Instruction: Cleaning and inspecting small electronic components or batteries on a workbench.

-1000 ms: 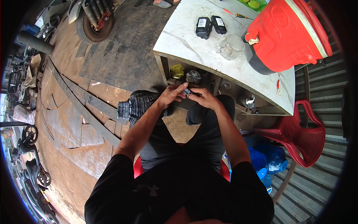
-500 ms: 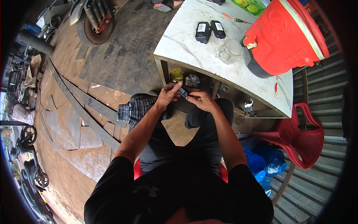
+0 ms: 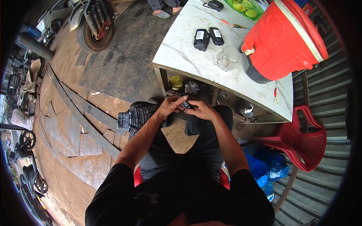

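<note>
Left hand (image 3: 171, 107), right hand (image 3: 203, 110): both grasping dark piece (image 3: 186, 106) | off table (image 3: 177, 52) near edge | mid-handling, how much remains unclear

I've got daylight glaring at far left, a bright marble-patterned tabletop (image 3: 181, 49), murk beneath it, and (fisheye, naturally) corrugated metal sheeting (image 3: 316, 196) bowing toward black corners.

The left forearm (image 3: 142, 139) slants toward 1 o'clock, the right forearm (image 3: 230, 141) toward 11. The left hand (image 3: 170, 107) and right hand (image 3: 203, 110) nearly meet, fingers bent inward.
</note>
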A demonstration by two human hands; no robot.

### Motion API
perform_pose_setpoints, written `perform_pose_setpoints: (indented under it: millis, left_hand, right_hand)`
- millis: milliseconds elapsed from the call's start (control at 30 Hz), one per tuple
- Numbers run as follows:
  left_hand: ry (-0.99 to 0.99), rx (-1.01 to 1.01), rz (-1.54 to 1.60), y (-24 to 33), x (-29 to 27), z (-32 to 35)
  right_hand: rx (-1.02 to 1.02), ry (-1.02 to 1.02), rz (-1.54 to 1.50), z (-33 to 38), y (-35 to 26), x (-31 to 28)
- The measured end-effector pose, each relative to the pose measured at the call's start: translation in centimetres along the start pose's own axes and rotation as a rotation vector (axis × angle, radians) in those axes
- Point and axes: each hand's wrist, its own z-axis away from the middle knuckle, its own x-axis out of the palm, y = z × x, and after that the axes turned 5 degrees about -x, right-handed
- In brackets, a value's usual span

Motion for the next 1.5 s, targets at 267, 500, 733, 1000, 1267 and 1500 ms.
perform_pose_setpoints:
  millis: [267, 500, 733, 1000, 1267, 1500]
  left_hand:
    - [0.171, -0.033, 0.191, -0.2, -0.2, -0.7]
    - [0.128, 0.12, 0.141, -0.3, -0.3, -0.5]
    - [0.052, 0.109, 0.086, -0.9, -0.2, -0.9]
    - [0.117, 0.103, 0.131, -1.0, -0.6, -1.1]
    - [0.19, 0.051, 0.162, -1.9, -0.7, -1.7]
    - [0.159, 0.162, 0.068, -0.8, 0.3, -0.3]
  right_hand:
    - [0.025, 0.209, -0.03, -0.5, 3.8, 0.5]
    - [0.124, 0.189, -0.294, -0.7, 3.6, 0.5]
    - [0.221, 0.268, -0.545, -0.4, 2.8, 0.0]
    - [0.129, 0.282, -0.475, -0.7, 3.0, 0.1]
    - [0.009, 0.193, -0.285, -0.4, 2.4, 0.2]
    - [0.059, 0.198, -0.192, 0.1, 2.0, 0.4]
